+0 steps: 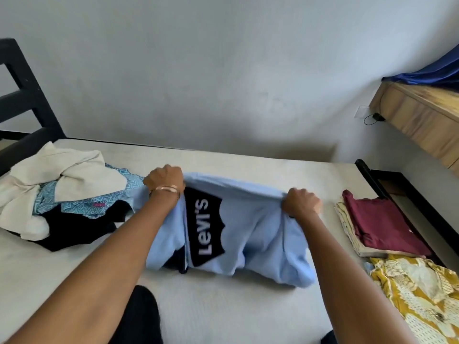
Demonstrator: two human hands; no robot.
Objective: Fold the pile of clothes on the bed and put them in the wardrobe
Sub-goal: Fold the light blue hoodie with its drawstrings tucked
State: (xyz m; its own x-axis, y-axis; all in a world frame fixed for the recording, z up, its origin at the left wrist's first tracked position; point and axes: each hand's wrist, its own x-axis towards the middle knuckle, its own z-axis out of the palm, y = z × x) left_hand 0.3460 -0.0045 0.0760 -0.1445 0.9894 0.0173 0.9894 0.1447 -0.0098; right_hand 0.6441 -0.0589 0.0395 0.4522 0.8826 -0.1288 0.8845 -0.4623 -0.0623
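Observation:
A light blue T-shirt (258, 234) with a dark logo patch lies in the middle of the bed (223, 306). My left hand (165, 178) grips its far edge on the left side, a bangle on the wrist. My right hand (300, 201) grips the same edge on the right, and the cloth is stretched between the two fists. The near part of the shirt sags in folds onto the mattress. A loose pile of clothes (62, 194), cream, patterned blue and black, sits at the left of the bed.
Folded maroon and cream garments (380, 224) are stacked at the bed's right edge, with a yellow patterned cloth (417, 294) nearer me. A dark headboard (22, 95) stands far left. A wooden shelf (422, 115) with blue fabric juts from the right wall.

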